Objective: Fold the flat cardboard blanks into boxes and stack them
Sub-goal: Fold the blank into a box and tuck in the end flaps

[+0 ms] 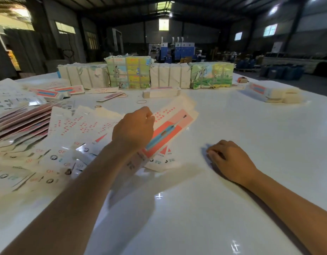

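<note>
Now left hand (134, 128) pinching flat blank (172, 126), tilted above table (232, 181); right hand (230, 159) apart, loosely curled, resting

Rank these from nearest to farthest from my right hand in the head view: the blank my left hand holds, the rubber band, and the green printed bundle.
From the right hand:
1. Held blank, just left, gripped by the left hand.
2. Rubber band, beyond it, mid-table.
3. Green printed bundle, far edge.

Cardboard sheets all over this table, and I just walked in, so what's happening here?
A person is making boxes from flat printed blanks. The left hand pinches one blank by its edge, lifting it from the fanned pile of blanks on the white table. The right hand rests on the table, loosely curled, holding nothing. This blank is not folded yet. A stack of folded boxes lies at far right.
</note>
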